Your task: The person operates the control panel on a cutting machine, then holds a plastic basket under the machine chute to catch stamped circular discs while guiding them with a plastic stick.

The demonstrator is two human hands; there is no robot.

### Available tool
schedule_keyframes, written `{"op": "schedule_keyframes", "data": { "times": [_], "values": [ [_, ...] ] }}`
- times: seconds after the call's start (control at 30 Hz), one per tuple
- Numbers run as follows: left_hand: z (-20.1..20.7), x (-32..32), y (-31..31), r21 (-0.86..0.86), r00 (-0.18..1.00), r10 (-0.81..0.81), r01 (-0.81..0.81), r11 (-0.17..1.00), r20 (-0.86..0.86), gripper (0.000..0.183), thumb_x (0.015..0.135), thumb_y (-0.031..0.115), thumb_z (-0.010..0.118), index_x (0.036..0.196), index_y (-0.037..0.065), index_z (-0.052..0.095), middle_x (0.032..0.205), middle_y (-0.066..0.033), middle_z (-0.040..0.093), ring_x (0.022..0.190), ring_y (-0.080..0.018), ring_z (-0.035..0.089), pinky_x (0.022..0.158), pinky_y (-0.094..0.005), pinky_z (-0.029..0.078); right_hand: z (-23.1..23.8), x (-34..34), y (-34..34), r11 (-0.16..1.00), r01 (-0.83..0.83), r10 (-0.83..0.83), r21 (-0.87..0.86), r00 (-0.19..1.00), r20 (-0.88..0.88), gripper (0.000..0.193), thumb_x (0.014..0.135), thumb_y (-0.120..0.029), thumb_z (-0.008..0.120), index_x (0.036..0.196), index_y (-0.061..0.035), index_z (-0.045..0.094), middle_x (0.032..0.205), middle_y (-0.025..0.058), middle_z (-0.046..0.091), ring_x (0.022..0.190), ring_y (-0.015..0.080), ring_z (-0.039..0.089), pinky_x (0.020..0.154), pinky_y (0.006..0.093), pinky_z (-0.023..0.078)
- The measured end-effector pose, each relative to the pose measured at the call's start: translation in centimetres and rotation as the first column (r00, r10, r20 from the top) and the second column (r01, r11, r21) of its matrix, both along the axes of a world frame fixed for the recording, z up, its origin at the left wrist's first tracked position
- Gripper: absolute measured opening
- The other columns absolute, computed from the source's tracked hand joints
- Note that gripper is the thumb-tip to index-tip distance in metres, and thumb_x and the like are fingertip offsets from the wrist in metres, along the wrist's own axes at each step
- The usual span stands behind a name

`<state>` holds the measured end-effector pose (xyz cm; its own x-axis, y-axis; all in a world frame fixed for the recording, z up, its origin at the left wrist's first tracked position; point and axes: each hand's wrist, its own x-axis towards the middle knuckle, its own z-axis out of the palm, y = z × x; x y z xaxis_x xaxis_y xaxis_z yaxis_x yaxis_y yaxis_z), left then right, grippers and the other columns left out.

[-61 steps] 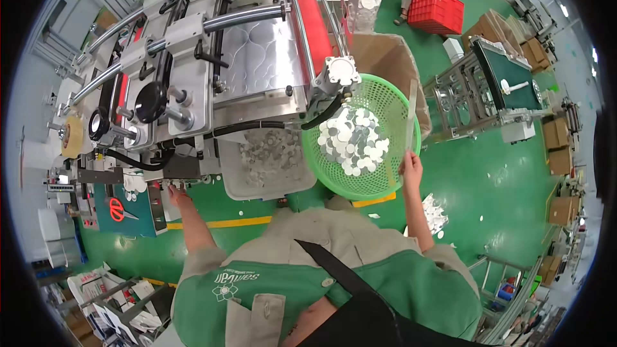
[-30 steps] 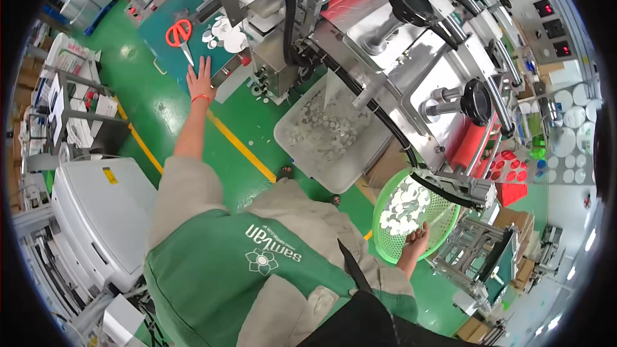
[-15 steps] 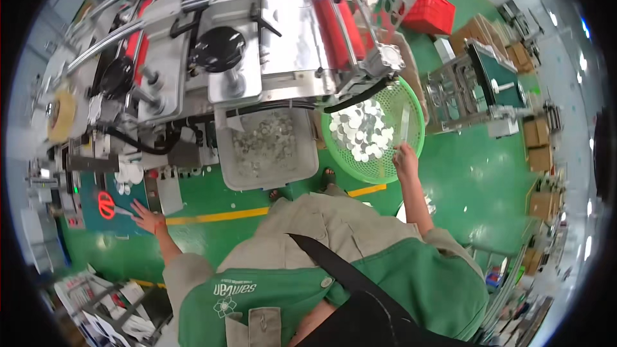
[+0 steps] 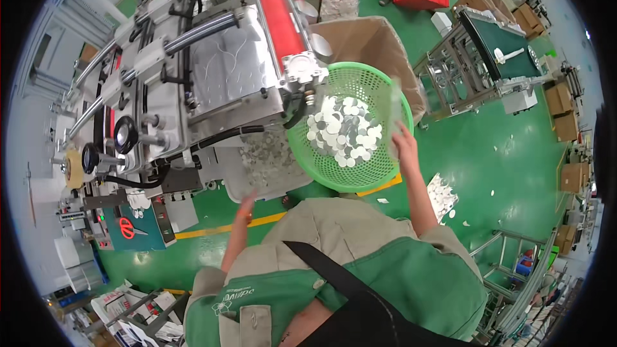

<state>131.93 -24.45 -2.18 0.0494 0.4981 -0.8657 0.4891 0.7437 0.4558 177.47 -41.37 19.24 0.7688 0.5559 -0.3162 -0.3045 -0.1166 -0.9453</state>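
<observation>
Right grip [image 4: 406, 146] looks pinched on a blurry clear strip [image 4: 394, 104], long axis pointing away near the green basket's [image 4: 321, 170] right edge, pale discs [image 4: 347, 133] off to its left

Green basket [image 4: 350, 185]: plastic, perforated, rim smooth and faintly glossy. Discs [image 4: 340, 130]: some matt white, some greyer; I cannot tell paper from plastic at this remove. Strip [image 4: 394, 104] in the right hand [image 4: 403, 144]: translucent, plastic-looking, blurred to me. Machine plate [image 4: 234, 64]: bare metal, polished, reflective. Red roller [image 4: 281, 20]: smooth, low sheen. Black knob [image 4: 126, 135]: glossy, plastic by my reading. Carton [image 4: 366, 40]: brown cardboard, matt. Floor [image 4: 488, 167]: smooth, glossy. Trousers [image 4: 334, 218]: matt cloth, creased.
</observation>
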Motion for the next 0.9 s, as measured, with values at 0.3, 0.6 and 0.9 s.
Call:
{"op": "schedule_keyframes", "data": {
  "times": [0.3,0.6,0.9],
  "values": [
    [6.1,21.0,-4.0,0.193,0.932,-0.063,-0.008,0.981,0.358,0.042,0.081,0.027,0.058,0.109,0.001,0.042,0.091,-0.0098,0.058,0.066,-0.0174,0.061,0.048,-0.0253,0.049,5.8,-3.2,7.9,0.828,-0.56,0.501,0.024,0.759,0.416,0.053,0.081,-0.009,0.051,0.132,-0.0123,0.034,0.053,-0.0051,0.038,0.049,0.0044,0.032,0.047,0.0204,0.03],
    [5.1,20.1,-5.6,0.431,0.94,-0.093,-0.061,0.9,0.328,0.035,0.083,0.025,0.053,0.109,0.004,0.039,0.071,-0.0076,0.057,0.039,-0.0138,0.048,0.031,-0.0249,0.035,-1.0,-4.5,2.0,0.802,-0.578,0.591,-0.153,0.729,0.344,0.052,0.081,-0.008,0.05,0.131,-0.0107,0.035,0.051,-0.0042,0.033,0.048,0.0048,0.029,0.044,0.0215,0.027],
    [4.4,20.9,-5.5,0.442,0.937,-0.023,-0.143,0.886,0.348,0.035,0.08,0.013,0.054,0.11,0.0,0.041,0.09,-0.0111,0.058,0.066,-0.018,0.058,0.051,-0.0277,0.048,-0.9,-6.0,4.9,0.805,-0.592,0.56,-0.049,0.729,0.393,0.052,0.079,-0.012,0.05,0.129,-0.0086,0.036,0.047,0.0032,0.03,0.044,0.008,0.028,0.043,0.0256,0.028]
  ]
}}
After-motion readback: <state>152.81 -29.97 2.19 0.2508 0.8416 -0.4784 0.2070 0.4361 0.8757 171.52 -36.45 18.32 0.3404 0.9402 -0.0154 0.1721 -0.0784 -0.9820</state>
